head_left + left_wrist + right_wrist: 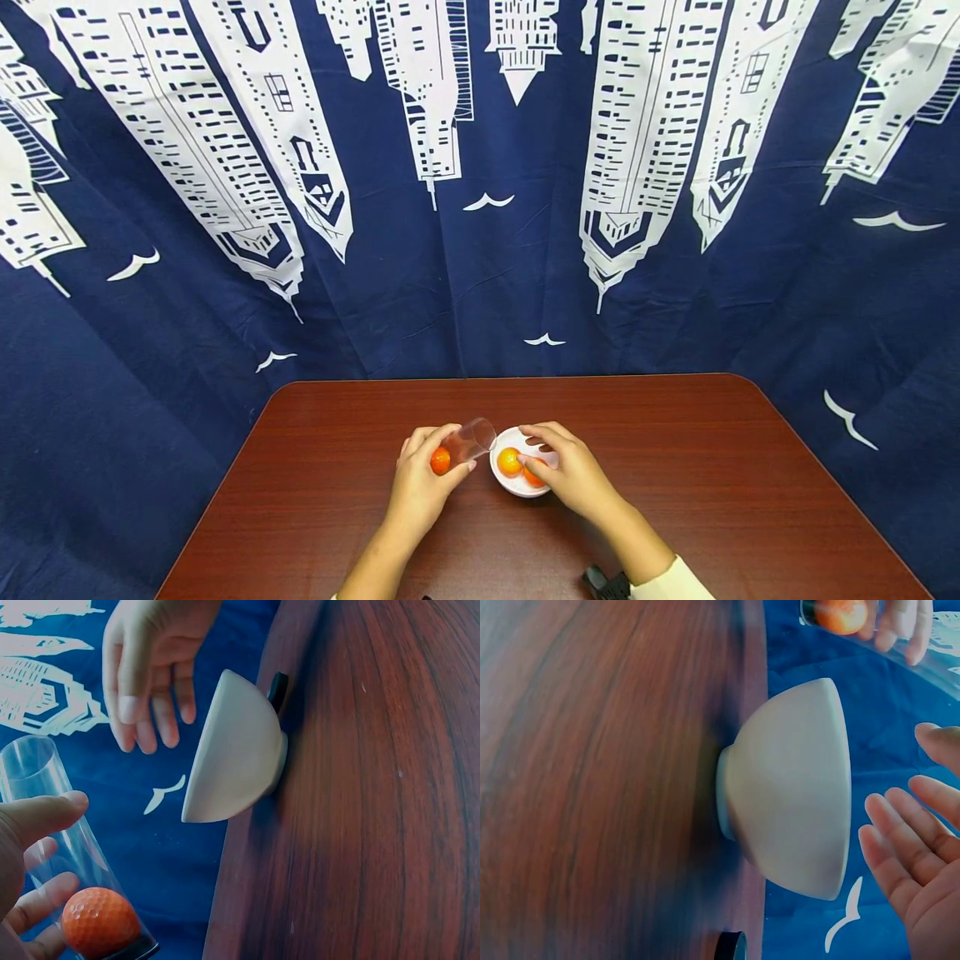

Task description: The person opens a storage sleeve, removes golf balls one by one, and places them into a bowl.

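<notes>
My left hand [422,479] grips a clear tube [474,439], tilted with its open end toward the bowl. Inside its closed, dark-based end sits an orange dimpled golf ball [100,922]. A white bowl [799,787] stands upright on the table, to the right of the tube. In the head view it holds a yellow-orange ball [509,462] and an orange ball [536,473], partly covered by my right hand. Above the bowl's rim hovers my right hand [573,471], fingers loosely bent and nothing in its grasp; the right wrist view shows it apart from the bowl.
The brown wooden table [360,408] has rounded far corners. Behind it hangs a blue cloth [465,292] printed with white buildings and birds. A small black object [278,691] stands on the table near the bowl. Black gear [606,583] sits by the right wrist.
</notes>
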`<state>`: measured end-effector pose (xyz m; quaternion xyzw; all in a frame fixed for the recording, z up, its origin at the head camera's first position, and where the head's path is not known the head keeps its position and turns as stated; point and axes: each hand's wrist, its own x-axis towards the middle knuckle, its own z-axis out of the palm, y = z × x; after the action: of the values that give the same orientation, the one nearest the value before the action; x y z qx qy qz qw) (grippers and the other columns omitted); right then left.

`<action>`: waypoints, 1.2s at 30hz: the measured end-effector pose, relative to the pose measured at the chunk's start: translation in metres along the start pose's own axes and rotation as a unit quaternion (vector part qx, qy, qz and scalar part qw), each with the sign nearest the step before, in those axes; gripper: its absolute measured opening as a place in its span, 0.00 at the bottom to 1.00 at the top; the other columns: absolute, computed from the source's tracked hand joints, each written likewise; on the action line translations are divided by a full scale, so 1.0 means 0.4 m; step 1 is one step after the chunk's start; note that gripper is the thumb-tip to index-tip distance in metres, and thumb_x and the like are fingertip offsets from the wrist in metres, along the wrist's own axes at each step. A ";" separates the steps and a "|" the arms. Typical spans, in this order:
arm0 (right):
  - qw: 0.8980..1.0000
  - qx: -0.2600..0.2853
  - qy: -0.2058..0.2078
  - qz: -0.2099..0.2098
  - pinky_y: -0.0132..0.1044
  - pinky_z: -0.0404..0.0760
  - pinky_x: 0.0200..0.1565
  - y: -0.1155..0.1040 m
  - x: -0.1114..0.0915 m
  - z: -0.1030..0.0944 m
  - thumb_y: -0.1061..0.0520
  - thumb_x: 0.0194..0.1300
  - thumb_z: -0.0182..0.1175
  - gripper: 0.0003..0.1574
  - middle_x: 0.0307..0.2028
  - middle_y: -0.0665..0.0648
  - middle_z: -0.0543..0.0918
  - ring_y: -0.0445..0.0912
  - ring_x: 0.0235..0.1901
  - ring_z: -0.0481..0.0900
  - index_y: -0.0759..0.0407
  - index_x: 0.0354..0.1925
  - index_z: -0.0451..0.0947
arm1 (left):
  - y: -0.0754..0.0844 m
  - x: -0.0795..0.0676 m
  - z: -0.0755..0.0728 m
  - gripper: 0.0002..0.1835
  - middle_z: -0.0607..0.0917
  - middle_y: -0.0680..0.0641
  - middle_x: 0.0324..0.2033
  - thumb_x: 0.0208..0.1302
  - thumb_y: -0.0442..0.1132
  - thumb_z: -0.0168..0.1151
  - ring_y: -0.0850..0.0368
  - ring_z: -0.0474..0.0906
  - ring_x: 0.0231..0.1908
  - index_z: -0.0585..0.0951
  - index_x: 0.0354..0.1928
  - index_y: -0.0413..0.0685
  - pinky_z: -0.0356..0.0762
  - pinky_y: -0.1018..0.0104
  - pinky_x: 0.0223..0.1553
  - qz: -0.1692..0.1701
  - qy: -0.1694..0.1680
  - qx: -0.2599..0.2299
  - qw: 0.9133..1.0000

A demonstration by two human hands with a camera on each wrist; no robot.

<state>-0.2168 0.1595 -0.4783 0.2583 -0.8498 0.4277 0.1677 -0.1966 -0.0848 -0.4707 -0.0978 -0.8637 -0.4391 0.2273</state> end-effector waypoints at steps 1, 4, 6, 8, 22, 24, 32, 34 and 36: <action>1.000 0.005 0.001 0.002 0.46 0.85 0.49 -0.003 -0.001 -0.002 0.59 0.61 0.72 0.26 0.47 0.59 0.86 0.51 0.46 0.86 0.62 0.57 0.81 | 0.001 -0.001 0.000 0.30 0.82 0.55 0.47 0.45 0.41 0.83 0.55 0.76 0.50 0.85 0.54 0.58 0.71 0.55 0.50 0.010 0.003 0.014 1.000; 1.000 0.019 0.005 0.010 0.44 0.85 0.50 -0.010 -0.005 -0.007 0.59 0.62 0.71 0.26 0.48 0.58 0.85 0.50 0.47 0.86 0.59 0.58 0.80 | 0.002 -0.002 0.001 0.31 0.82 0.54 0.47 0.45 0.42 0.83 0.54 0.76 0.49 0.85 0.55 0.57 0.67 0.55 0.48 0.030 0.006 0.048 0.998; 1.000 0.025 0.006 0.016 0.44 0.85 0.50 -0.012 -0.008 -0.009 0.58 0.62 0.71 0.26 0.49 0.58 0.85 0.49 0.47 0.86 0.57 0.58 0.80 | 0.004 -0.002 0.001 0.31 0.82 0.54 0.47 0.46 0.43 0.83 0.54 0.76 0.50 0.85 0.56 0.58 0.67 0.54 0.50 0.041 0.005 0.068 0.997; 0.999 0.031 0.007 0.019 0.43 0.85 0.50 -0.014 -0.012 -0.010 0.58 0.63 0.71 0.26 0.50 0.57 0.85 0.48 0.48 0.86 0.56 0.59 0.80 | 0.007 -0.002 0.000 0.31 0.82 0.55 0.47 0.45 0.44 0.83 0.54 0.75 0.51 0.85 0.56 0.59 0.67 0.51 0.52 0.051 0.003 0.083 0.995; 0.995 0.103 0.002 0.009 0.44 0.86 0.48 -0.041 -0.026 -0.007 0.58 0.64 0.70 0.28 0.52 0.59 0.84 0.55 0.47 0.87 0.56 0.62 0.78 | 0.021 0.005 -0.005 0.33 0.83 0.54 0.48 0.42 0.43 0.85 0.53 0.75 0.53 0.85 0.55 0.59 0.67 0.44 0.60 0.129 0.008 0.187 0.974; 0.994 0.112 -0.005 0.010 0.43 0.86 0.49 -0.044 -0.027 -0.005 0.57 0.65 0.69 0.29 0.53 0.61 0.83 0.55 0.48 0.87 0.58 0.63 0.77 | 0.023 0.006 -0.007 0.33 0.82 0.54 0.48 0.42 0.44 0.85 0.53 0.76 0.53 0.85 0.55 0.59 0.66 0.44 0.60 0.139 0.010 0.199 0.970; 0.994 0.110 -0.007 0.011 0.42 0.86 0.48 -0.056 -0.033 0.003 0.56 0.65 0.69 0.29 0.56 0.60 0.83 0.51 0.49 0.86 0.61 0.62 0.77 | 0.038 0.005 -0.013 0.31 0.81 0.53 0.48 0.44 0.44 0.84 0.51 0.75 0.55 0.84 0.55 0.59 0.64 0.44 0.60 0.162 -0.003 0.234 0.958; 0.994 0.105 -0.007 0.011 0.41 0.86 0.48 -0.057 -0.034 0.007 0.55 0.65 0.69 0.28 0.57 0.60 0.83 0.51 0.49 0.86 0.62 0.61 0.78 | 0.039 0.005 -0.013 0.30 0.81 0.54 0.48 0.45 0.44 0.84 0.51 0.75 0.55 0.85 0.54 0.59 0.64 0.45 0.60 0.169 -0.006 0.239 0.956; 0.994 0.104 -0.009 0.014 0.39 0.86 0.48 -0.058 -0.034 0.011 0.54 0.65 0.69 0.28 0.57 0.61 0.83 0.49 0.48 0.86 0.61 0.61 0.78 | 0.039 0.004 -0.012 0.30 0.81 0.54 0.48 0.44 0.44 0.84 0.51 0.75 0.56 0.85 0.54 0.59 0.64 0.45 0.60 0.176 -0.010 0.243 0.954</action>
<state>-0.1924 0.1482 -0.4729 0.2659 -0.8057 0.5140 0.1260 -0.1910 -0.0795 -0.4564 -0.1941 -0.9157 -0.1682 0.3090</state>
